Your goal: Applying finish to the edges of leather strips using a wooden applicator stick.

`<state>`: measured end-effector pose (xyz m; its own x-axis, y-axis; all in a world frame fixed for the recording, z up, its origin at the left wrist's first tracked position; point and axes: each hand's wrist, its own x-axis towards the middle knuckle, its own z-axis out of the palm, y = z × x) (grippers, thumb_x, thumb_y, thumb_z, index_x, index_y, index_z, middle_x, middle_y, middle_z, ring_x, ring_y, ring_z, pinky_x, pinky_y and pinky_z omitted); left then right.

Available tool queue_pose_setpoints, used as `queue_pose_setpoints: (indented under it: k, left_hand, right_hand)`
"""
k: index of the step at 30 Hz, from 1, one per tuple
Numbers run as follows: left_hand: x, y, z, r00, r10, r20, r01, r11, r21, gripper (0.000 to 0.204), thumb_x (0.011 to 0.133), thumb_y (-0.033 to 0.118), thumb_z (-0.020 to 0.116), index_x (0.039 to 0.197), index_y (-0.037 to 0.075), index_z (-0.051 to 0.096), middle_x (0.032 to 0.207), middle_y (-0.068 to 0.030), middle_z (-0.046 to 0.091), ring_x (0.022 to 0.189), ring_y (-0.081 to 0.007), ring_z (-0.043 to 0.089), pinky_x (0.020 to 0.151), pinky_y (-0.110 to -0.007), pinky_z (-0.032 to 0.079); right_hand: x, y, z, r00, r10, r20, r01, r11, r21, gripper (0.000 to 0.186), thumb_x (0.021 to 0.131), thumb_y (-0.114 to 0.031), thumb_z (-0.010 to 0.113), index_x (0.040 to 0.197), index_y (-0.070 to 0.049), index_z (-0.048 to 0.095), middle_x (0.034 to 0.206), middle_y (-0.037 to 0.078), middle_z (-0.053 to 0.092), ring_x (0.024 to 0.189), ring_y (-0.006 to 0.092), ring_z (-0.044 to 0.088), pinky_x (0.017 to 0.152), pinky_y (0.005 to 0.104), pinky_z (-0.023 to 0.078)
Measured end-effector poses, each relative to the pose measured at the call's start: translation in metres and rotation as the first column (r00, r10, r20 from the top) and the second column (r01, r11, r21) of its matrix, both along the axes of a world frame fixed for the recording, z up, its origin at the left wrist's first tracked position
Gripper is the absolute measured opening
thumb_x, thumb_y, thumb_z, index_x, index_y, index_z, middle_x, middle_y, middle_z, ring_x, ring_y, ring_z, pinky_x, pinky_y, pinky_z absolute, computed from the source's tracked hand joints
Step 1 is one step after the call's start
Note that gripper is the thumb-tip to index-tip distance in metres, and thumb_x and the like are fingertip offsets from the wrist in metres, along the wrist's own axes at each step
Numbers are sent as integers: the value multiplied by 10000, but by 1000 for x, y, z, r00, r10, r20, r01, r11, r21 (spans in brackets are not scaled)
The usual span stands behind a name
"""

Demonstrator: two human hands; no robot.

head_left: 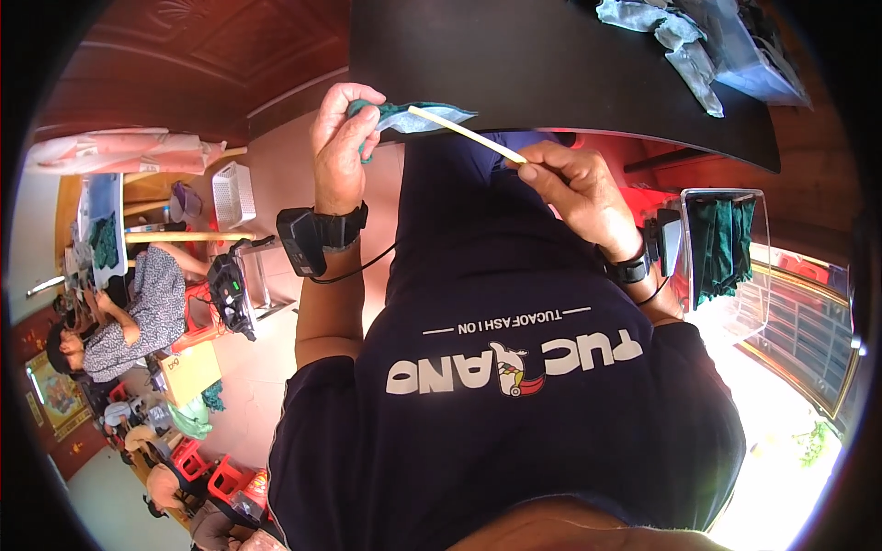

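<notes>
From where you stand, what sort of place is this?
Probably a small textile workshop: green cloth in the left hand, a clear bin of green fabric at right, and another person seated at left near more green cloth.

The fabric piece [401,120] looks soft and matt, the slim stick [470,136] smooth, like bare wood. The tabletop [487,55] has a smooth satin finish; the see-through bin [724,192] is glossy plastic.

A stick [467,135] extends from the right hand [579,188], upper centre, over a cloth piece [404,121] in the left hand [340,151]; a table [505,55] lies at top, a bin [763,275] holding cloths [721,248] at right.
</notes>
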<state>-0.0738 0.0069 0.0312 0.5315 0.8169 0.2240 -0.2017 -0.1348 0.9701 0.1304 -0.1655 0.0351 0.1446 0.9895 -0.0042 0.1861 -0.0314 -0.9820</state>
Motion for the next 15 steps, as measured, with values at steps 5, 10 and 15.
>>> queue_pose_setpoints:
  k: [5, 10, 15]
  left_hand:
    - [2, -1, -2, 979, -120, 167, 141, 983, -118, 189, 813, 92, 466, 973, 3, 512, 668, -7, 430, 531, -62, 371, 491, -189, 275]
    - [2, -8, 1, 978, -117, 173, 149, 972, -182, 212, 817, 122, 446, 984, 4, 498, 677, -54, 485, 524, -77, 390, 502, -197, 297]
    - [10, -13, -7, 979, 20, 203, 13, 987, -161, 216, 836, 108, 440, 1022, 8, 486, 770, -135, 579, 539, -98, 435, 523, -209, 334]
  right_hand:
    - [-5, 4, -4, 987, 30, 160, -39, 998, 56, 135, 875, -125, 596, 933, -9, 636, 579, 32, 502, 517, 78, 430, 486, 251, 367]
    - [-5, 6, -10, 980, 15, 198, -28, 998, 62, 138, 875, -128, 595, 937, -10, 635, 572, 31, 489, 518, 76, 427, 483, 252, 362]
    - [-6, 6, -9, 986, -101, -131, 101, 995, 0, 136, 881, -142, 605, 852, -10, 624, 606, -48, 458, 553, 40, 383, 486, 224, 318]
